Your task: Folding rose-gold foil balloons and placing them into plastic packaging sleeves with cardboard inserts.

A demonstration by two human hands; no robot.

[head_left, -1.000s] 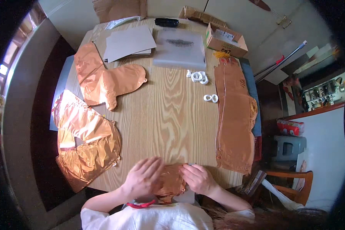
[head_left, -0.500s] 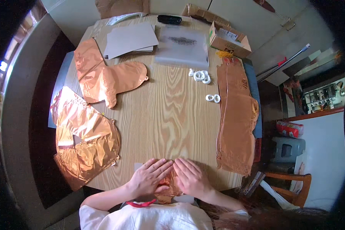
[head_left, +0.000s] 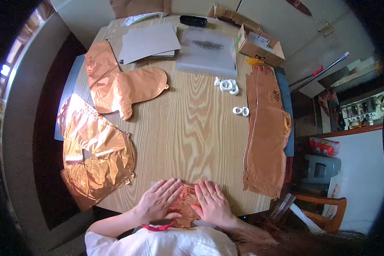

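— Where are the hands?
— Both lie flat, fingers spread, gripping nothing: the left hand (head_left: 158, 201) and right hand (head_left: 212, 203) press side by side on a crumpled rose-gold foil balloon (head_left: 184, 205) at the near edge of the round wooden table (head_left: 192, 128).
— Anything nearby?
— Flattened foil balloons (head_left: 94, 158) lie to the left.

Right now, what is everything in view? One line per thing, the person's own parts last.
Table: one, light wood, centre.
Flat foil balloons: a stack, copper, table's left edge.
Puffed foil balloon: one, copper, upper left.
Long foil pieces: a pile, copper, right edge.
Small foil balloon: one, copper, near edge, under both hands.
White rings: a few, right of centre.
Grey sheets: a few, far side.
Clear bag: one, far side.
Cardboard box: one, brown, far right.
Left hand: flat on small foil balloon.
Right hand: flat beside it.
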